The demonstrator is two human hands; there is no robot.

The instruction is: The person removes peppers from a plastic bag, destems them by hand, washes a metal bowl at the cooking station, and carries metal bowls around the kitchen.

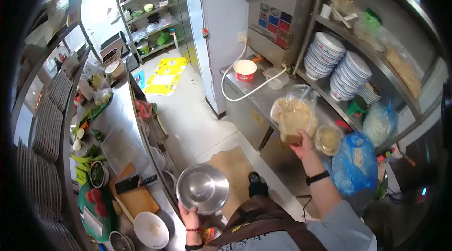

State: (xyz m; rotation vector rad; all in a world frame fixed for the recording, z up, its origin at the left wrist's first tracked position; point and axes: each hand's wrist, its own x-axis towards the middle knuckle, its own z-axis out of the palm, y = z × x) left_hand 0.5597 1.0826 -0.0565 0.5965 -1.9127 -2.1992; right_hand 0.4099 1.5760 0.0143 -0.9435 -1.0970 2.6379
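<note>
My left hand (189, 218) grips the rim of a shiny stainless steel bowl (202, 189), which has nothing in it and is held over the floor beside the left counter. On the right, my right hand (303, 146) has its fingers closed on the near edge of a squarish plastic container (295, 126) with tan contents. Directly behind that container is a clear plastic bag (301, 96) around more pale tan food. A round clear tub (328, 140) stands just right of my right hand, and a big blue plastic bag (355, 164) bulges beyond it.
Stacked patterned bowls (325, 55) fill the right shelf. A red-and-white tub (245, 69) and a white hose (254, 92) lie on the steel counter. Along the left counter are a cleaver (127, 184), a wooden cutting board (143, 199) and a white bowl (151, 230). Flattened cardboard (230, 168) covers the floor.
</note>
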